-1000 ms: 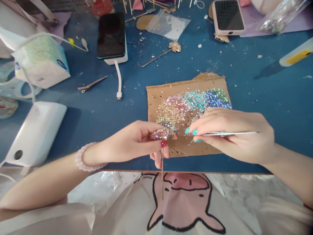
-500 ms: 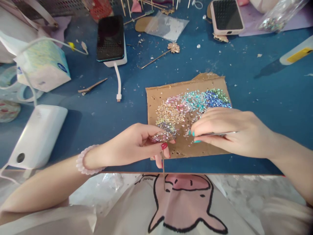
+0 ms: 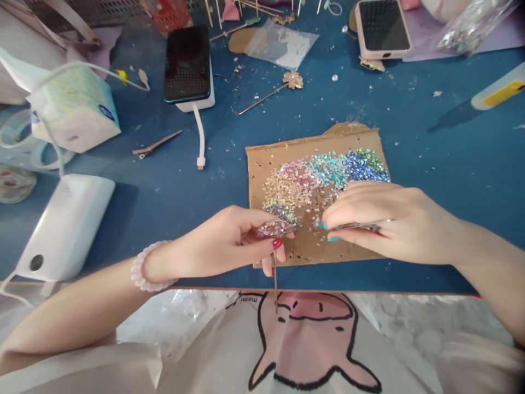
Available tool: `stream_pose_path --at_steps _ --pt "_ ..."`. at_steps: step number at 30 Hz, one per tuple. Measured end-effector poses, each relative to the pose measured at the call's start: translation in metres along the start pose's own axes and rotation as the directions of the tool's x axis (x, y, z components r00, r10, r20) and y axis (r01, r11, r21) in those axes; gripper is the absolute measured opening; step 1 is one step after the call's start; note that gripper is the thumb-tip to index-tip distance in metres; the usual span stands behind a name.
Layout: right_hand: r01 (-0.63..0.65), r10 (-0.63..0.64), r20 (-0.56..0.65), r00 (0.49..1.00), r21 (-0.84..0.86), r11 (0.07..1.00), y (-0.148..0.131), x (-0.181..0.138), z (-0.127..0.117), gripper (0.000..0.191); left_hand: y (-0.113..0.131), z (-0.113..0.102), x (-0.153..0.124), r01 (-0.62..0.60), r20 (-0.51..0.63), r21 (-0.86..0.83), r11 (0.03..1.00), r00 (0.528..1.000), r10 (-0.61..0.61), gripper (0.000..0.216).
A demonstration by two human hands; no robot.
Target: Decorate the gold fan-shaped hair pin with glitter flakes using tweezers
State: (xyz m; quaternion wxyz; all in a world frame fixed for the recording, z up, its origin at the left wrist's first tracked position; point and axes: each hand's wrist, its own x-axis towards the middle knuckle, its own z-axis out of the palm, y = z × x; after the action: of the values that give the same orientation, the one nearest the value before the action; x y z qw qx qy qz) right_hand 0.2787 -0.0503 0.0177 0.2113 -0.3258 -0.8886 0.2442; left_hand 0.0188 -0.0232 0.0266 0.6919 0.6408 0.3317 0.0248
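Observation:
My left hand pinches a hairpin whose flat head is covered with small sparkling stones; its thin metal stem points down toward me. My right hand is closed on slim metal tweezers, tips aimed left at the loose stones. Both hands hover over a brown cardboard sheet that carries a spread of several tiny rhinestones in pink, gold, teal and blue. The tweezers' tips are hidden behind my fingers.
On the blue table lie a phone on a white power bank, a second phone, a tissue pack, a white device, a plastic bag, another gold hairpin and a hair clip.
My right hand drew the tweezers in from the hairpin head to the stones on the cardboard, so less of the tool shows. The left hand held almost still.

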Motion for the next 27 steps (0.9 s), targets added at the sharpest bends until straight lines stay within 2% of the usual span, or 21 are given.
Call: stream_pose_path --at_steps 5,10,16,21,27 --pt "0.003 -0.004 -0.003 1.0 -0.026 1.0 0.002 0.0 -0.001 0.006 -0.001 -0.004 0.002 0.013 0.051 -0.042 0.999 0.999 -0.011 0.014" --pt "-0.028 0.026 -0.041 0.999 -0.046 0.999 0.004 0.001 -0.002 0.007 -0.003 -0.008 0.007 -0.014 0.127 0.028 0.999 0.992 0.011 0.013" --pt "-0.038 0.032 -0.079 0.996 -0.074 0.997 0.006 0.001 -0.005 0.012 -0.004 0.0 0.017 -0.08 0.169 -0.013 0.997 0.982 0.081 0.011" --pt "-0.098 0.078 -0.162 0.984 -0.121 0.988 0.018 -0.002 -0.011 0.008 -0.001 0.006 0.029 -0.045 0.16 -0.005 0.999 0.986 0.045 0.012" --pt "-0.152 0.135 -0.148 0.98 -0.11 0.982 0.024 -0.003 -0.022 0.01 0.013 0.01 0.048 -0.067 0.224 -0.014 0.998 0.972 0.068 0.014"
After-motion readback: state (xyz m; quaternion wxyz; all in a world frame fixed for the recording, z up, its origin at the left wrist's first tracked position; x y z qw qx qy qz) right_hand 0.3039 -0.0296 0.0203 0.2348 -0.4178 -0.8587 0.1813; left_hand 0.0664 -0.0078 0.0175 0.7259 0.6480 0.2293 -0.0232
